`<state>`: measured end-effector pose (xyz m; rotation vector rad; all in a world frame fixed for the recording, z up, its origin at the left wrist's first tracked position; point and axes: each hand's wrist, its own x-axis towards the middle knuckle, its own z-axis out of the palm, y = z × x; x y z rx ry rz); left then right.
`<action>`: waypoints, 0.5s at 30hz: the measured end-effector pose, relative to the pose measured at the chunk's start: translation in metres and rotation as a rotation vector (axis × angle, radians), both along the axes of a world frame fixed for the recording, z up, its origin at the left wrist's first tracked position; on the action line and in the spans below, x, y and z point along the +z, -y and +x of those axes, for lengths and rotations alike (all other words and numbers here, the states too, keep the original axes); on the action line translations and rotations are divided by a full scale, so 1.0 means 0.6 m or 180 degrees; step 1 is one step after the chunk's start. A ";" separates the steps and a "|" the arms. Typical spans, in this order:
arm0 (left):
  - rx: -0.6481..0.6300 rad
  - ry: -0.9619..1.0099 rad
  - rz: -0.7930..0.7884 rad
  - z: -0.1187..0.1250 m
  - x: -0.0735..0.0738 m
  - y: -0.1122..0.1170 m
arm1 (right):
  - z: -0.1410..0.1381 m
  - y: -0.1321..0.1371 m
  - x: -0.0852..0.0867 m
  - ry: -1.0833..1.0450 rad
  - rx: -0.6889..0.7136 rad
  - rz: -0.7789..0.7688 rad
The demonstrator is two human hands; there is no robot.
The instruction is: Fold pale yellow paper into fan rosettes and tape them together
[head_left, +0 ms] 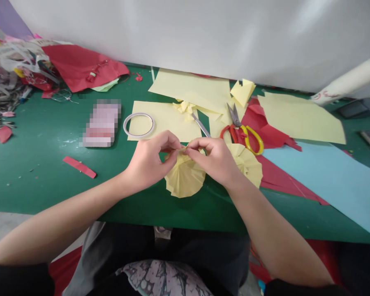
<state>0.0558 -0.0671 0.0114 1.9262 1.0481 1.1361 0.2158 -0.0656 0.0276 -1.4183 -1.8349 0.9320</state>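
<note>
My left hand (151, 162) and my right hand (215, 158) meet over the table, both closed in a pinch with thumbs and fingertips almost touching. Between them is the upper edge of a yellow pleated paper fan (185, 181), its rounded folds hanging down toward me. Exactly what the fingertips grip at that edge is partly hidden. Another yellow pleated paper piece (249, 166) lies under and beside my right wrist. Just beyond it rest scissors (253, 139) with red and yellow handles, blades apart. A slim metal tool (201, 126) points away from my right hand.
On the green table (43, 176), a tape roll (125, 128) and a blurred-out phone-like object (103, 123) lie left. Yellow sheets (188, 84) spread behind. Blue paper (329, 172) and red paper (283, 176) lie right. Clutter (15, 74) fills the far left; a white roll (351, 82) leans right.
</note>
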 end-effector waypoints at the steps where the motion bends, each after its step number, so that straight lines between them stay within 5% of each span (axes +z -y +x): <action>1: 0.0022 -0.0055 0.0056 0.000 -0.001 0.001 | 0.000 0.000 0.000 -0.0005 -0.0005 -0.0017; 9: 0.0150 -0.0578 0.0606 0.002 -0.002 0.006 | -0.001 0.001 -0.003 -0.0027 -0.0127 -0.0050; 15: 0.0089 -0.0271 0.0115 0.001 0.002 0.005 | -0.003 0.004 -0.004 -0.0107 -0.0129 0.0110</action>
